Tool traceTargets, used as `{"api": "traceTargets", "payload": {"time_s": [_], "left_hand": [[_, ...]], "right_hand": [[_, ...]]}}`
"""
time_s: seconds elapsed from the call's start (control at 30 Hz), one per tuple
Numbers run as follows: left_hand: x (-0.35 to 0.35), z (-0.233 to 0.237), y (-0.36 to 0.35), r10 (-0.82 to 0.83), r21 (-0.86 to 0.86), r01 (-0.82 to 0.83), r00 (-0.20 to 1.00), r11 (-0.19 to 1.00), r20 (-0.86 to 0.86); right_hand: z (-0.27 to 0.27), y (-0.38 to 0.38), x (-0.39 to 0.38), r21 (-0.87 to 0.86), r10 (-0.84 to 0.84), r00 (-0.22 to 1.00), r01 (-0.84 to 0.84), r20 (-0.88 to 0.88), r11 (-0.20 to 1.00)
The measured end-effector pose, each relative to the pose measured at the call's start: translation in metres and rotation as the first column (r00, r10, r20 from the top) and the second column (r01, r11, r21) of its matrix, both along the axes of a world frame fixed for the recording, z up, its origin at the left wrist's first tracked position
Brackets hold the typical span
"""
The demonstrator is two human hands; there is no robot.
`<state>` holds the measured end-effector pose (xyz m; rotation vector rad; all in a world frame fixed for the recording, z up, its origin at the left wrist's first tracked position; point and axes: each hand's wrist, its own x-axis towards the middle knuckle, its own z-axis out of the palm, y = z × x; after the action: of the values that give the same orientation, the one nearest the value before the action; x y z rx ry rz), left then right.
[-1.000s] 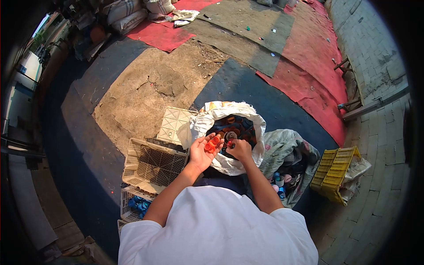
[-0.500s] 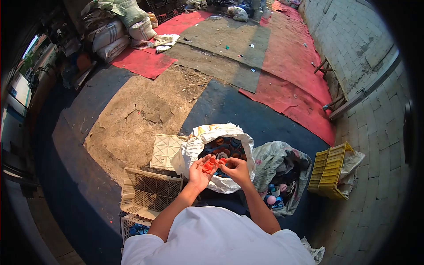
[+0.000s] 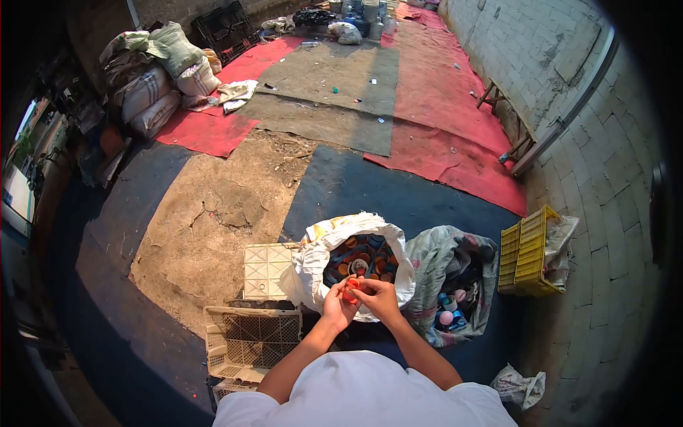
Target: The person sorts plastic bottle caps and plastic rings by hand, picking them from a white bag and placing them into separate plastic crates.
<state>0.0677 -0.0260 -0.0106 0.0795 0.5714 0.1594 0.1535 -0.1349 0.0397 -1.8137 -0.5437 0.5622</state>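
The white sack (image 3: 393,233) stands with its mouth open toward the person, its rim rolled outward, which probably keeps the opening wide and the contents in easy reach. Inside it lies a mix of dark and orange-brown round pieces (image 3: 347,269).

Just above the near rim of the white sack, the left hand (image 3: 337,311) is cupped palm up, its fingers curled around a few red caps (image 3: 351,290); the hollow seems to serve as a small dish, so that loose pieces stay together. The right hand (image 3: 380,300) comes in from the other side, thumb and fingers brought together at the caps. They appear to pinch one by its edge, though the exact grip is too small to make out. Holding both hands over the opening likely means that a dropped cap would fall inside.

To the right of the white sack and close against it sits a grey-green sack (image 3: 425,313), also gaping, with a pink ball (image 3: 446,317) among its contents; beyond that is a yellow crate (image 3: 521,250). To the left of the white sack stands an open cream crate (image 3: 226,359), seemingly within arm's reach.
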Motion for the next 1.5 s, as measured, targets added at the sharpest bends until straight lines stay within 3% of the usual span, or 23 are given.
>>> {"api": "traceTargets", "payload": {"time_s": [0.17, 0.27, 0.4, 0.67, 0.7, 0.8, 0.9, 0.93, 1.0, 1.1, 1.2, 1.23, 1.33, 1.5], "left_hand": [[-0.008, -0.028, -0.007, -0.066, -0.005, 0.066, 0.997, 0.998, 0.042], [-0.010, -0.001, -0.008, -0.094, -0.021, 0.094, 0.995, 0.995, -0.014], [-0.015, -0.023, -0.008, -0.106, -0.022, 0.107, 0.993, 0.994, 0.043], [-0.011, -0.008, -0.012, -0.016, -0.009, 0.016, 0.999, 1.000, 0.048], [-0.009, -0.010, -0.013, -0.006, -0.001, 0.006, 0.998, 1.000, 0.067], [-0.002, -0.009, -0.019, 0.019, -0.030, -0.017, 0.996, 0.999, 0.081], [0.002, -0.003, -0.027, 0.096, -0.037, -0.094, 0.994, 0.995, 0.051], [0.003, -0.004, -0.029, 0.116, -0.041, -0.114, 0.992, 0.993, 0.049], [0.001, -0.008, -0.028, 0.085, 0.045, -0.086, 0.996, 0.995, 0.013], [-0.002, -0.005, -0.025, 0.146, 0.010, -0.146, 0.989, 0.989, -0.014], [-0.004, 0.000, -0.023, 0.194, -0.026, -0.194, 0.981, 0.981, -0.019], [-0.004, 0.000, -0.024, 0.210, -0.033, -0.211, 0.977, 0.977, -0.022], [-0.004, 0.000, -0.025, 0.233, -0.032, -0.234, 0.972, 0.972, -0.011], [-0.010, 0.003, -0.031, 0.239, -0.005, -0.240, 0.971, 0.971, -0.012]], "right_hand": [[0.010, -0.004, -0.007, -0.034, -0.051, 0.996, 0.048, -0.068, 0.998], [0.010, -0.007, -0.013, 0.028, -0.035, 0.995, 0.038, -0.097, 0.999], [0.003, -0.010, -0.018, 0.027, 0.031, 0.999, -0.030, -0.013, 0.999], [-0.001, -0.019, -0.013, -0.031, 0.100, 0.994, -0.102, -0.054, 0.994], [0.003, -0.020, -0.011, -0.065, 0.126, 0.992, -0.125, 0.006, 0.990], [-0.003, -0.025, -0.005, 0.071, 0.068, 0.997, -0.070, 0.039, 0.995], [-0.007, -0.039, 0.014, 0.020, 0.021, 0.999, -0.020, -0.037, 1.000], [-0.021, -0.041, 0.022, 0.084, 0.004, 0.999, 0.000, -0.051, 0.996], [-0.035, -0.053, 0.041, -0.061, -0.031, 0.999, 0.033, 0.023, 0.998], [-0.041, -0.055, 0.056, 0.064, -0.075, 0.983, 0.087, -0.165, 0.994], [-0.068, -0.050, 0.071, -0.010, -0.024, 0.994, 0.023, -0.106, 1.000], [-0.075, -0.047, 0.077, -0.156, 0.030, 1.000, -0.030, 0.003, 0.987], [-0.093, -0.027, 0.084, -0.341, 0.208, 0.929, -0.097, 0.306, 0.935], [-0.130, 0.005, 0.090, -0.547, 0.366, 0.840, -0.100, 0.401, 0.831]]}}
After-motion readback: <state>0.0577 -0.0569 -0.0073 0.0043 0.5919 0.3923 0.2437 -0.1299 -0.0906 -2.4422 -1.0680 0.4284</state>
